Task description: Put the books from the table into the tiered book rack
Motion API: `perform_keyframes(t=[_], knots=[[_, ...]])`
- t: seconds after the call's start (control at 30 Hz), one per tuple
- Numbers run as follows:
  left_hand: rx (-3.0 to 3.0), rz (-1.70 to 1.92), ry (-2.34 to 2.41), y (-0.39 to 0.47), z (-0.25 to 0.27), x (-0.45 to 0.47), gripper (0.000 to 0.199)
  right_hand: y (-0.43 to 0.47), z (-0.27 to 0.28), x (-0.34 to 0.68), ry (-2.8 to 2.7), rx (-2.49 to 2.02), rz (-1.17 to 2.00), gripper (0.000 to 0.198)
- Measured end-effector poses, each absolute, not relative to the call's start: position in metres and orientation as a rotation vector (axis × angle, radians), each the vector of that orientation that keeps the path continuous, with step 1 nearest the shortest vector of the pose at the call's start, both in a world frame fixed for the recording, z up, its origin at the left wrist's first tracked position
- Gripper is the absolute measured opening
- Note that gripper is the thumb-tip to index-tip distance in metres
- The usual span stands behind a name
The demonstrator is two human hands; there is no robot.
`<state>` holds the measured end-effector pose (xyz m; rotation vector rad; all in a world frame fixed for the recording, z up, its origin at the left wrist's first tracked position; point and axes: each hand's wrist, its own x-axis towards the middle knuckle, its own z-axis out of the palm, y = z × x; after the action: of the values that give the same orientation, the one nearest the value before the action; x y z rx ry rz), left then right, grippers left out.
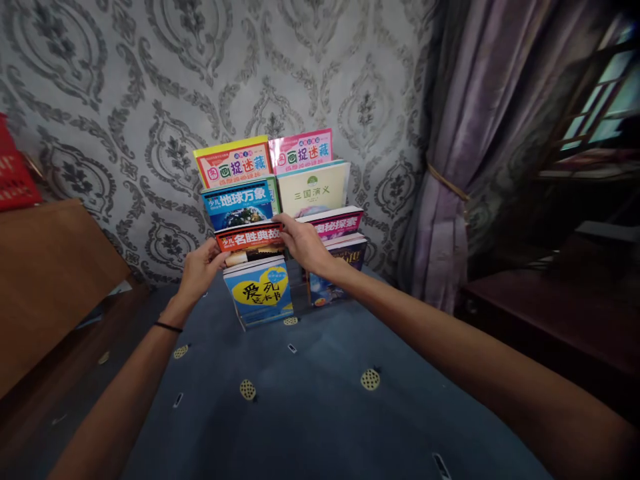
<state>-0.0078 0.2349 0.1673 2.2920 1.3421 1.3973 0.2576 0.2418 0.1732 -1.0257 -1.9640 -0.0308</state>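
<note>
Both hands are on a red-covered book [251, 241] that stands in the left column of a tiered display of books. My left hand [201, 265] pinches its left edge, and my right hand [304, 245] is closed at its upper right corner. In front of it stands a blue and yellow book [260, 293]; behind it is a blue book with a globe [240, 203]. Part of a pink-covered book [337, 225] and a dark blue book [345, 267] is covered by my right hand and forearm. The rack under the books is mostly hidden.
At the back stand an orange and yellow book [235, 160], a pink book [303, 150] and a cream book [315, 190]. A blue cloth with pineapple prints [310, 407] covers the table. A brown box [55, 273] is at left; a tied curtain [445, 167] hangs at right.
</note>
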Motion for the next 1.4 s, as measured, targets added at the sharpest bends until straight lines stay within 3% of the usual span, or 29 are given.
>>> perform_keyframes(t=[0.5,1.17,1.4], knots=[[2.265,1.5,1.593,0.223,0.151,0.005,0.021,0.243,0.172,0.253,-1.989,-1.107,-0.002,0.038],[2.28,1.419,1.481,0.228,0.146,-0.009,0.012,0.232,0.181,0.245,-2.063,-1.294,-0.232,0.03],[2.265,1.452,1.432,0.23,0.14,-0.013,0.018,0.216,0.173,0.247,-2.036,-1.07,-0.256,0.018]])
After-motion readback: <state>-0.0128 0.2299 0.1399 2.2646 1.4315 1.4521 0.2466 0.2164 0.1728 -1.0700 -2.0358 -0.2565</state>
